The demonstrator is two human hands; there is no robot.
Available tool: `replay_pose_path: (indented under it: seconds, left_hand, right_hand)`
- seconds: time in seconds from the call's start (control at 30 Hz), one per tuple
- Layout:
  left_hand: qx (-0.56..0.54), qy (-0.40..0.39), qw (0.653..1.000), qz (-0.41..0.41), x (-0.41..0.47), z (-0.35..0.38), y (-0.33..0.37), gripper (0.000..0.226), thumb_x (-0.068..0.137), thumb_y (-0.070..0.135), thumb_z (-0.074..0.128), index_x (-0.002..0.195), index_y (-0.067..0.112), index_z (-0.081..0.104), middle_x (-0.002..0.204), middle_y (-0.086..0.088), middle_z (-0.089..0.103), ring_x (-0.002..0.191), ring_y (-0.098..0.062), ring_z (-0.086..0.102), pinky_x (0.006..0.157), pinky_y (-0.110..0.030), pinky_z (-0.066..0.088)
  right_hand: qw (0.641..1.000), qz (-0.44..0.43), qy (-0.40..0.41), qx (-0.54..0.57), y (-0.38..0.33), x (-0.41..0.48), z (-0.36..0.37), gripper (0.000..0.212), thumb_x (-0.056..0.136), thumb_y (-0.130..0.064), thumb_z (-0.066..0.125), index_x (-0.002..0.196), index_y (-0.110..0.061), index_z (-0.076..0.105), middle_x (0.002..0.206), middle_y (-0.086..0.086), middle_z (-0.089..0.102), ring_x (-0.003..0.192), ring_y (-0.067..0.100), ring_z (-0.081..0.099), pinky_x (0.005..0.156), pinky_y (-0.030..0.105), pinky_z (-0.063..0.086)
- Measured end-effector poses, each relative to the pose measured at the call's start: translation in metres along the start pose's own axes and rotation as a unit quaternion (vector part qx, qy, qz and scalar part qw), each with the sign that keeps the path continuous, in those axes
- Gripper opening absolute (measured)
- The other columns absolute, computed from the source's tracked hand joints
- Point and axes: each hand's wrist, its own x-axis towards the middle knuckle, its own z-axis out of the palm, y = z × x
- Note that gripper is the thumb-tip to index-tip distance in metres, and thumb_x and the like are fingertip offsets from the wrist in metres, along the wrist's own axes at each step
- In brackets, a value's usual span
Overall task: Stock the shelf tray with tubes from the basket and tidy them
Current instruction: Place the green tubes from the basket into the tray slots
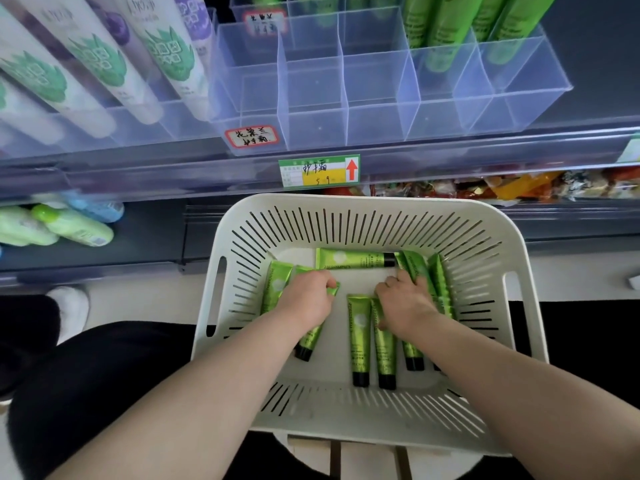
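Observation:
A white slotted basket (242, 216) stands in front of me below the shelf and holds several green tubes with black caps. My left hand (306, 299) is down in the basket, fingers closed around a green tube (310, 341). My right hand (405, 301) is also inside, fingers curled over green tubes at the right (440, 282). Two tubes (360, 337) lie side by side between my hands, and another tube (353, 259) lies crosswise at the back. The clear divided shelf tray (311, 98) sits above, with tall green tubes (440, 32) in its rear right compartments.
White tubes with green and purple prints (104, 64) fill the tray to the left. A green-yellow price label (318, 170) hangs on the shelf edge. Pale green bottles (69, 226) lie on the lower shelf at left. Snack packets (485, 188) sit lower right. My dark-clothed knee (86, 375) is at left.

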Motion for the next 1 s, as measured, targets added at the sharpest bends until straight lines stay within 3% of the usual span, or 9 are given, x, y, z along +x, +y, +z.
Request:
replay_pose_path:
  seconds: [0.1, 0.27, 0.37, 0.5, 0.6, 0.7, 0.8, 0.9, 1.0]
  left_hand:
    - [0.005, 0.007, 1.0, 0.006, 0.0, -0.003, 0.003, 0.026, 0.095, 0.016, 0.056, 0.121, 0.019, 0.062, 0.125, -0.002, 0.061, 0.114, -0.02, 0.057, 0.096, -0.034, 0.047]
    - [0.026, -0.003, 1.0, 0.008, 0.001, -0.001, 0.012, 0.03, 0.096, 0.015, 0.054, 0.124, 0.019, 0.06, 0.131, -0.003, 0.058, 0.118, -0.023, 0.055, 0.098, -0.034, 0.046]
    - [0.051, -0.018, 0.998, 0.019, 0.004, 0.001, 0.02, 0.032, 0.095, 0.011, 0.055, 0.127, 0.016, 0.059, 0.131, -0.006, 0.058, 0.119, -0.025, 0.055, 0.098, -0.033, 0.046]
    - [0.083, -0.057, 0.995, 0.012, 0.011, 0.011, 0.031, 0.042, 0.092, 0.007, 0.054, 0.132, 0.02, 0.053, 0.139, -0.007, 0.052, 0.123, -0.027, 0.053, 0.096, -0.034, 0.046]
    - [0.119, -0.109, 0.987, 0.005, 0.012, 0.017, 0.04, 0.059, 0.091, -0.003, 0.045, 0.144, 0.022, 0.038, 0.146, -0.006, 0.042, 0.124, -0.028, 0.051, 0.092, -0.034, 0.047]
    - [0.174, -0.129, 0.976, 0.03, 0.014, 0.024, 0.047, 0.067, 0.088, -0.008, 0.043, 0.149, 0.017, 0.031, 0.146, -0.009, 0.041, 0.128, -0.029, 0.046, 0.098, -0.037, 0.046]
    - [0.195, -0.129, 0.972, 0.029, 0.017, 0.029, 0.048, 0.06, 0.091, 0.003, 0.051, 0.147, 0.016, 0.035, 0.142, -0.009, 0.041, 0.128, -0.028, 0.044, 0.099, -0.038, 0.045]
    - [0.192, -0.131, 0.973, 0.002, 0.021, 0.027, 0.05, 0.054, 0.092, 0.026, 0.06, 0.143, 0.017, 0.042, 0.139, -0.008, 0.041, 0.127, -0.028, 0.044, 0.097, -0.037, 0.045]
    - [0.173, -0.122, 0.977, -0.016, 0.026, 0.02, 0.05, 0.048, 0.089, 0.036, 0.066, 0.133, 0.02, 0.054, 0.134, -0.007, 0.051, 0.122, -0.026, 0.05, 0.092, -0.034, 0.047]
  right_hand:
    - [0.999, -0.003, 0.037, 0.012, 0.003, -0.005, -0.001, 0.047, 0.086, -0.03, 0.061, 0.128, -0.018, 0.044, 0.13, 0.004, 0.046, 0.123, 0.024, 0.032, 0.099, 0.043, 0.03]
    - [0.992, -0.02, 0.024, 0.12, 0.011, -0.017, -0.019, 0.026, 0.089, -0.026, 0.06, 0.111, -0.021, 0.048, 0.106, 0.005, 0.06, 0.109, 0.025, 0.05, 0.1, 0.04, 0.031]
    - [0.977, -0.006, 0.056, 0.204, 0.021, -0.029, -0.038, 0.011, 0.092, -0.025, 0.058, 0.102, -0.025, 0.055, 0.095, -0.002, 0.064, 0.091, 0.02, 0.059, 0.087, 0.034, 0.046]
    - [0.97, 0.025, 0.115, 0.212, 0.045, -0.041, -0.052, 0.014, 0.092, -0.024, 0.059, 0.105, -0.029, 0.062, 0.094, -0.005, 0.064, 0.088, 0.018, 0.058, 0.074, 0.029, 0.045]
    - [0.968, 0.025, 0.143, 0.204, 0.051, -0.046, -0.052, 0.018, 0.092, -0.023, 0.059, 0.107, -0.032, 0.063, 0.094, -0.012, 0.066, 0.084, 0.013, 0.056, 0.074, 0.026, 0.043]
    - [0.966, 0.0, 0.184, 0.181, 0.047, -0.049, -0.048, 0.018, 0.093, -0.022, 0.057, 0.106, -0.034, 0.063, 0.096, -0.011, 0.067, 0.087, 0.014, 0.061, 0.077, 0.027, 0.036]
    - [0.959, -0.026, 0.205, 0.192, 0.044, -0.046, -0.043, 0.018, 0.093, -0.022, 0.056, 0.105, -0.032, 0.063, 0.1, -0.009, 0.064, 0.089, 0.016, 0.062, 0.084, 0.03, 0.04]
    - [0.958, -0.041, 0.194, 0.207, 0.044, -0.043, -0.04, 0.015, 0.094, -0.024, 0.056, 0.103, -0.033, 0.062, 0.1, -0.008, 0.061, 0.086, 0.02, 0.061, 0.08, 0.034, 0.05]
    - [0.96, -0.046, 0.186, 0.204, 0.043, -0.041, -0.038, 0.017, 0.092, -0.022, 0.058, 0.105, -0.033, 0.061, 0.102, -0.008, 0.06, 0.084, 0.019, 0.062, 0.078, 0.036, 0.051]
